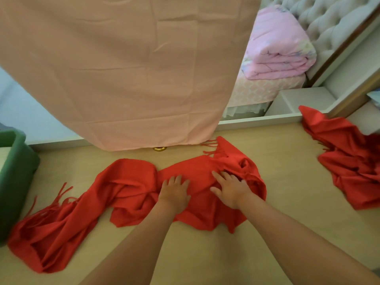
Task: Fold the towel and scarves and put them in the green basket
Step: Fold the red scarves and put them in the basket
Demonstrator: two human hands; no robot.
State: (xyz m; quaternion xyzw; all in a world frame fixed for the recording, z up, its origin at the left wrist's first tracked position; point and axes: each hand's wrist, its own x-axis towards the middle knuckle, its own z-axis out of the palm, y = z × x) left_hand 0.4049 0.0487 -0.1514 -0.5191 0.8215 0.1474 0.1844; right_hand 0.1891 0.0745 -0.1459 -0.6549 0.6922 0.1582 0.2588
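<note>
A long red fringed scarf [127, 194] lies crumpled across the light wooden tabletop [287, 212], running from the front left to the middle. My left hand [174, 192] lies flat on its middle with fingers spread. My right hand [230, 188] presses flat on the scarf just to the right, beside a bunched fold. A second red scarf [349, 165] sits in a heap at the right edge. The green basket [14, 177] stands at the far left, partly cut off by the frame.
A large pink cloth [123, 68] hangs down behind the table, covering the back. A small gold knob [159, 149] shows under its hem. A folded pink quilt [279, 48] and a tufted headboard [329, 23] lie beyond, at the right.
</note>
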